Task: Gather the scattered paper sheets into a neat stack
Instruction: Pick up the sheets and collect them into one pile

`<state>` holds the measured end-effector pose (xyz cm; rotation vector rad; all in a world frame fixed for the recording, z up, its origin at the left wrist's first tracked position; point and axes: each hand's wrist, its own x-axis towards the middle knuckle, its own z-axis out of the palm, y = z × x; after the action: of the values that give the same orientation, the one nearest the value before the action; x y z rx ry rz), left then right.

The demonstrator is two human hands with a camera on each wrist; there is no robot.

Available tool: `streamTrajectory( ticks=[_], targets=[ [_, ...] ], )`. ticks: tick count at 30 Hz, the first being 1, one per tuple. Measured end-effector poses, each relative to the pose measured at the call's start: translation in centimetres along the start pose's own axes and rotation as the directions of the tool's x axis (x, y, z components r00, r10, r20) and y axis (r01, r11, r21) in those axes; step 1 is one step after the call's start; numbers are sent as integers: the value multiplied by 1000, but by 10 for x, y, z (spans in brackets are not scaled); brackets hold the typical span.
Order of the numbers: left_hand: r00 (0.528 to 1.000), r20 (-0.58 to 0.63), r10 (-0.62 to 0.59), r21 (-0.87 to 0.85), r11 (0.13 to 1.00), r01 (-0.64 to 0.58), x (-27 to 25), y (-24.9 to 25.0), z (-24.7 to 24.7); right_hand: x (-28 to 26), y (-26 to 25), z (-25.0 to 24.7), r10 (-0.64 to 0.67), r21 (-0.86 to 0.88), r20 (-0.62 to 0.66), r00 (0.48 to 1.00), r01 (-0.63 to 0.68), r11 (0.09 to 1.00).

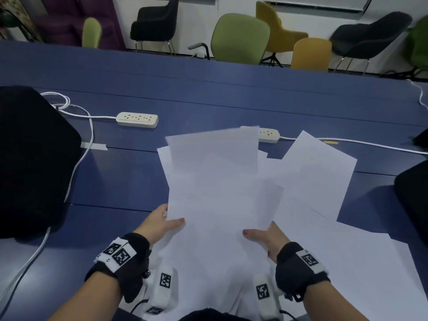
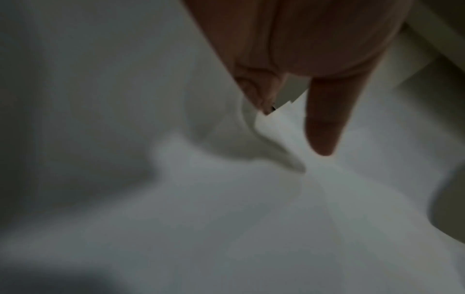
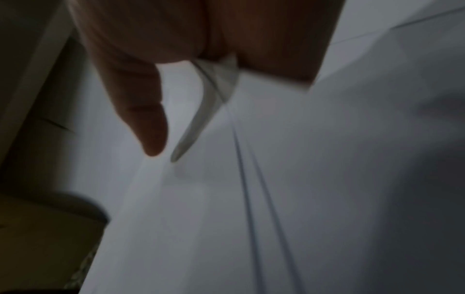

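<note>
Several white paper sheets [image 1: 215, 181] are lifted off the blue table [image 1: 208, 93] in a loose bundle, held at their near edges. My left hand [image 1: 165, 222] pinches the bundle's left edge, thumb on top. My right hand [image 1: 264, 235] pinches its right edge the same way. In the left wrist view the thumb [image 2: 322, 127] lies on paper [image 2: 226, 199]; in the right wrist view the thumb [image 3: 148, 119] lies on stacked sheet edges [image 3: 251, 179]. More sheets [image 1: 324, 181] lie spread on the table to the right and under my wrists.
Two white power strips [image 1: 137, 120] [image 1: 268, 135] with cords lie beyond the papers. A black bag [image 1: 30, 158] sits at the left, another dark object [image 1: 414, 191] at the right edge. Chairs [image 1: 239, 38] stand behind the table.
</note>
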<state>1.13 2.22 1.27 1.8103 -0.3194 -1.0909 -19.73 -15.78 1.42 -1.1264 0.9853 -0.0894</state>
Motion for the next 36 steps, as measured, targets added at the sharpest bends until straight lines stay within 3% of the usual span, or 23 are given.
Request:
streamTrajectory(
  ticks=[5, 12, 14, 17, 19, 21, 23, 24, 26, 28, 29, 33, 34, 36],
  targets=[
    [1000, -24, 12, -187, 982, -16, -9, -5, 1, -7, 10, -4, 24, 31, 11, 1000, -25, 999],
    [969, 235, -78, -132, 985, 111, -9, 2, -5, -35, 4, -3, 18, 20, 33, 999, -19, 1000],
    [965, 257, -54, -209, 972, 110, -1, -1, -5, -37, 5, -5, -23, -24, 9, 1000, 24, 999],
    [984, 177, 11, -116, 993, 10, 5, 4, 14, -34, 12, -10, -151, -176, -142, 978, 125, 976],
    [993, 95, 64, -90, 994, -55, 6, 9, 31, -33, 18, -23, -260, -273, -379, 888, 161, 948],
    [991, 82, 109, -70, 992, -104, 6, 11, 45, -34, 24, -45, -353, -376, -587, 729, 141, 916],
    [993, 77, 88, -62, 995, -84, 11, 5, 46, -38, 32, -72, -360, -510, -699, 618, -77, 857],
    [994, 86, 69, -64, 996, -63, 17, 0, 46, -42, 34, -84, -294, -526, -738, 607, -244, 815],
    [998, 66, 14, -47, 999, -11, 24, -4, 52, -49, 44, -102, -68, -454, -791, 608, -510, 731],
    [997, 74, -15, 3, 1000, 14, 17, 5, 66, -53, 52, -104, 81, -421, -763, 641, -588, 691],
    [997, 72, -5, 17, 1000, 4, 11, 10, 74, -53, 55, -101, 92, -451, -735, 672, -585, 674],
    [997, 73, 16, 32, 999, -18, 4, 21, 87, -42, 59, -74, -11, -666, -549, 836, -429, 610],
    [998, 65, 6, 35, 999, -8, 12, 16, 82, -42, 56, -70, -53, -679, -495, 867, -347, 647],
    [998, 55, -11, 48, 999, 8, 21, 12, 74, -48, 51, -72, -157, -540, -459, 874, -134, 831]
  ],
)
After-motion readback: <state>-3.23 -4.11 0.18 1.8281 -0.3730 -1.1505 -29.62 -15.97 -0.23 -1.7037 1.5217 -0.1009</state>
